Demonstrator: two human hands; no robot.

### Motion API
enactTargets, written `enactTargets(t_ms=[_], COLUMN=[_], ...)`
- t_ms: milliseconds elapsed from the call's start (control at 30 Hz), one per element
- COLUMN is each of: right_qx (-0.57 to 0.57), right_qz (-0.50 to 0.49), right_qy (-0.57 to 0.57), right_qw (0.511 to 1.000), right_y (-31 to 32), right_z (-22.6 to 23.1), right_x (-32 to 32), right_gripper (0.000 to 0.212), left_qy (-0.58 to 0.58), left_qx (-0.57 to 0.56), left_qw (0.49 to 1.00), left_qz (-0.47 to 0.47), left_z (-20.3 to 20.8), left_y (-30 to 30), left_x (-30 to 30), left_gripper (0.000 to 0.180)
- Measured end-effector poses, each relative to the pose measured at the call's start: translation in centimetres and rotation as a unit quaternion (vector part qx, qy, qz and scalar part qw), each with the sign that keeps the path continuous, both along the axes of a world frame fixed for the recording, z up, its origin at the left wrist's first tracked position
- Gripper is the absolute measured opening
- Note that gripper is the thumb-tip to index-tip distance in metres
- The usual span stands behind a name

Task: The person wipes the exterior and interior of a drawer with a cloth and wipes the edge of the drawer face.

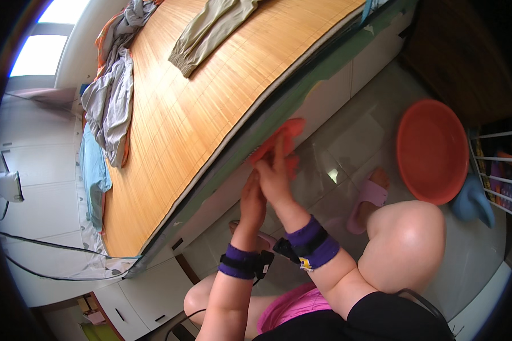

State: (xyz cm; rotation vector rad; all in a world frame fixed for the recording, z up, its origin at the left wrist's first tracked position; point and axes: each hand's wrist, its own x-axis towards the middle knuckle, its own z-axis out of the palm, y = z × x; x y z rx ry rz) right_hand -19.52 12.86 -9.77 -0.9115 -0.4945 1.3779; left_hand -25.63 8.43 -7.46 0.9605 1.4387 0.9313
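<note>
In front of the bed's side, my right hand [274, 181] grips a red cloth [290, 133], its index finger lying along it. The cloth is crumpled and a little blurred, with loose ends hanging past the fingers. Close against the right hand is my left hand [252, 202], its fingers closed at the near edge of the same cloth and partly hidden. Both wrists wear purple bands with black straps. Just beyond the cloth runs the bed's green-grey side edge [242, 145].
A bamboo mat [170, 125] covers the bed, bearing khaki trousers [207, 40] and a grey garment [111, 102]. On the tiled floor to the right stand a red basin [432, 150] and a blue plastic item [473, 202], beside a white rack [498, 176]. My knees are bent near the bed.
</note>
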Motion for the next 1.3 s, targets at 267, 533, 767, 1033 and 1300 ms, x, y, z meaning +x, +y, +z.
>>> enactTargets(t_ms=[267, 533, 767, 1033, 1300], right_qx=[0.066, 0.089, 0.097, -0.014, -0.042], right_qz=[-0.051, 0.059, 0.155, 0.200, 0.272], right_qy=[-0.127, -0.013, 0.116, 0.152, -0.025], right_qw=[0.988, 0.994, 0.976, 0.968, 0.961], right_y=[-2.2, -7.5, -10.3, -9.8, -6.8], right_z=[0.8, 4.8, 2.4, -3.9, -13.7], right_x=[-3.4, -9.8, -15.2, -17.1, -12.8], right_gripper=[0.075, 0.080, 0.085, 0.083, 0.056], left_qy=[0.145, 0.298, 0.078, -0.072, -0.236], left_qx=[-0.037, 0.108, 0.088, 0.066, -0.040], left_qw=[0.989, 0.944, 0.965, 0.964, 0.943], left_qz=[0.006, 0.091, 0.236, 0.249, 0.229], left_z=[1.6, -1.6, -0.5, -3.7, -8.9], left_y=[0.2, -3.3, -8.4, -7.7, -5.7], left_x=[-0.9, -10.1, -13.2, -14.7, -14.1], left_gripper=[0.041, 0.040, 0.039, 0.038, 0.037])
